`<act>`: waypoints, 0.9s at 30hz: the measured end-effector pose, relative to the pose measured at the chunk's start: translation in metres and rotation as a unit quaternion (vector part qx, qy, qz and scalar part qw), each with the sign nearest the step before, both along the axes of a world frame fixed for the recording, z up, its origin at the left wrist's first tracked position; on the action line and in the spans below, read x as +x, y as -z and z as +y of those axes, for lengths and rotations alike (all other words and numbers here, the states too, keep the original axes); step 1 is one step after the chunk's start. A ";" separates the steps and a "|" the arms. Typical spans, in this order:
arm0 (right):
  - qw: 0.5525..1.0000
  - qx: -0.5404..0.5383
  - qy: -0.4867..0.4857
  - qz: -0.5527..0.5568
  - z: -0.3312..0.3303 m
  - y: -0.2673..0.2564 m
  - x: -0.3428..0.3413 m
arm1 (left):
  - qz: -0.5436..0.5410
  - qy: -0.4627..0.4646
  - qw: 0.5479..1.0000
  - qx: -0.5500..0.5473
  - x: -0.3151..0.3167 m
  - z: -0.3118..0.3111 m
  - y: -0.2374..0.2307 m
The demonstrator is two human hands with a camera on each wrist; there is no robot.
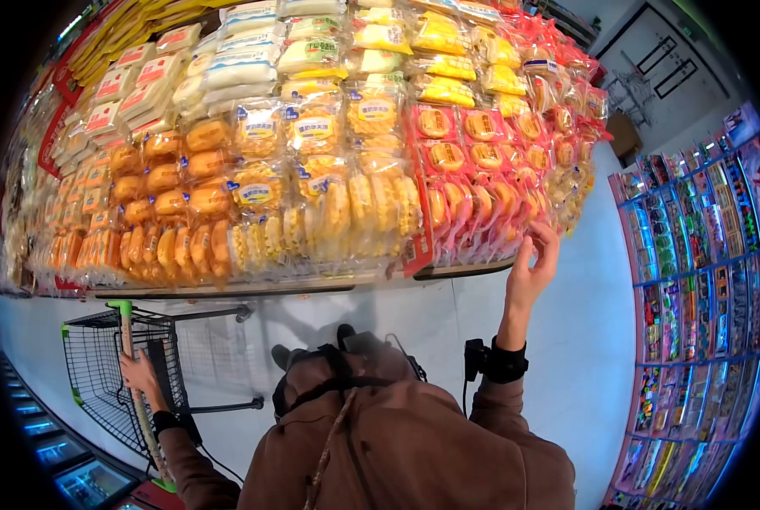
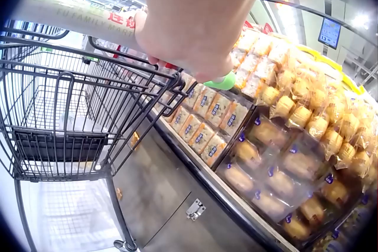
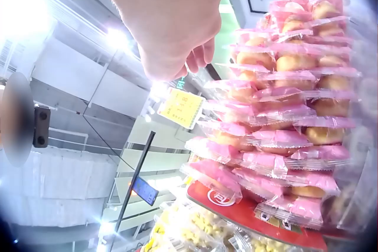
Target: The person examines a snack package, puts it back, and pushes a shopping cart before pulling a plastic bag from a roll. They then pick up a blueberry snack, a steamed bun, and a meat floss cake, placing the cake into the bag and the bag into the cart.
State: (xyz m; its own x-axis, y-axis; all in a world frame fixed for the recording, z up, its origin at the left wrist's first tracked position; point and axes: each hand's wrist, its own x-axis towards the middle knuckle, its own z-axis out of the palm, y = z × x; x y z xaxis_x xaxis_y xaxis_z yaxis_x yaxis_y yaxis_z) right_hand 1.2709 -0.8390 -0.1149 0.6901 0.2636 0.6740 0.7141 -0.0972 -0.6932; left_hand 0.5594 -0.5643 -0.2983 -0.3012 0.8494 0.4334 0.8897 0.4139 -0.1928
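Observation:
My left hand (image 1: 139, 374) grips the handle (image 1: 127, 340) of a black wire shopping cart (image 1: 99, 357) at the lower left. The left wrist view has the same hand (image 2: 189, 33) over the pale, printed handle bar (image 2: 77, 20), its fingers partly hidden. On the other side, my right hand (image 1: 535, 257) is raised at the front right edge of the display, beside pink-wrapped round pastries (image 1: 486, 157). Its fingers are loosely bent and nothing shows in them. In the right wrist view, this hand (image 3: 183, 39) hangs left of the stacked pink packets (image 3: 277, 110), partly hiding its own fingers.
Packaged orange-brown buns (image 1: 166, 176) and yellow-flecked cakes (image 1: 316, 127) fill the display in rows. A red divider strip (image 1: 418, 251) borders the pink packets. Tall shelves of small goods (image 1: 694, 238) stand at right across the pale floor (image 1: 567, 365). A yellow price card (image 3: 181, 108) hangs near the right hand.

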 end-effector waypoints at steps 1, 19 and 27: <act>1.000 0.001 0.000 0.002 0.000 0.000 -0.001 | 0.003 0.000 1.000 0.004 -0.001 0.000 0.001; 0.999 0.007 -0.042 0.006 0.013 0.000 -0.007 | -0.005 -0.022 0.999 -0.024 0.001 0.000 -0.001; 0.999 -0.021 -0.050 -0.007 0.013 0.001 -0.007 | -0.007 -0.025 0.999 -0.028 0.006 -0.002 -0.005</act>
State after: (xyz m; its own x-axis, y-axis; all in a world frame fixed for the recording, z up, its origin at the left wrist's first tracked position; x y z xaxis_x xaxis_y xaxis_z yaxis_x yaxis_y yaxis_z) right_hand 1.2634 -0.8255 -0.1163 0.6500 0.3586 0.6700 0.7308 -0.0532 -0.6805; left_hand 0.5649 -0.5658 -0.2932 -0.3488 0.8562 0.3810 0.8711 0.4462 -0.2052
